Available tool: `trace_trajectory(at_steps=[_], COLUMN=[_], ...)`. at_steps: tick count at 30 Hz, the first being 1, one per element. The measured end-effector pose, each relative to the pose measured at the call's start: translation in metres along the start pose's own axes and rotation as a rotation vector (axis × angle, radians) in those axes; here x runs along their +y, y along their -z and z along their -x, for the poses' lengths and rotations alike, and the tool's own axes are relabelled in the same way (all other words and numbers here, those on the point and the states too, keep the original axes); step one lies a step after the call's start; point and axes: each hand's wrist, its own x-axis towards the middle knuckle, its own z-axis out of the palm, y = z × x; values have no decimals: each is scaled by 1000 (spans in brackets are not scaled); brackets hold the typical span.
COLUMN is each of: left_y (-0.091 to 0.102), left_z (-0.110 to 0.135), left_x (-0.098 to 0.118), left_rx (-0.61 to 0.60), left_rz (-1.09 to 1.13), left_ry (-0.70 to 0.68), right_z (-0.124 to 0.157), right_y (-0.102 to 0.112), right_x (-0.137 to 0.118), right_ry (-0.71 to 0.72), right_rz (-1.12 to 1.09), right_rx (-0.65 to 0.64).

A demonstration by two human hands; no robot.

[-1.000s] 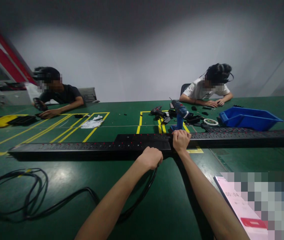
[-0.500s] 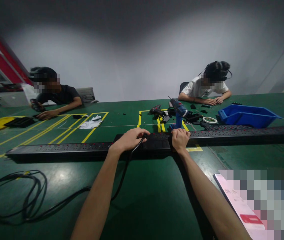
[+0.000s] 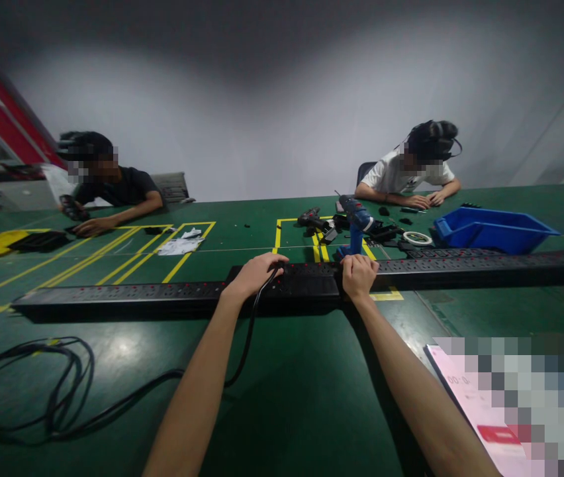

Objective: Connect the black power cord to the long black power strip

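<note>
A long black power strip (image 3: pixel 128 296) with rows of sockets and small red marks lies across the green table. Over its middle part is my left hand (image 3: pixel 253 273), its fingers closed on the end of a black power cable (image 3: pixel 249 334) at the socket face. The tip of that cable is hidden under the fingers. The cable drops in front of the strip and runs left to a loose coil (image 3: pixel 66 391). My right hand (image 3: pixel 359 275) is wrapped around the strip farther right, the thumb side resting against its front.
Behind the strip stands a blue cordless drill (image 3: pixel 356 218), near a second drill (image 3: pixel 310 217) and black parts. A tape roll (image 3: pixel 416 238) and blue bin (image 3: pixel 495 228) are at right. Two co-workers sit opposite. A pink-screened device (image 3: pixel 480 411) lies front right.
My left hand has shifted a little to the left along the strip, with the cable end. My right hand keeps its hold in nearly the same spot.
</note>
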Motion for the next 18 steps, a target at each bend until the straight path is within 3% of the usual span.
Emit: trace_trajectory(at_steps=[18], left_y=[-12], left_z=[-1], left_x=[-6], left_rx=[71], left_rz=[-107], left_ry=[26], right_z=[-1], right_y=[3], right_x=[-2], right_ry=[-10], right_rz=[-14], right_rx=[-2])
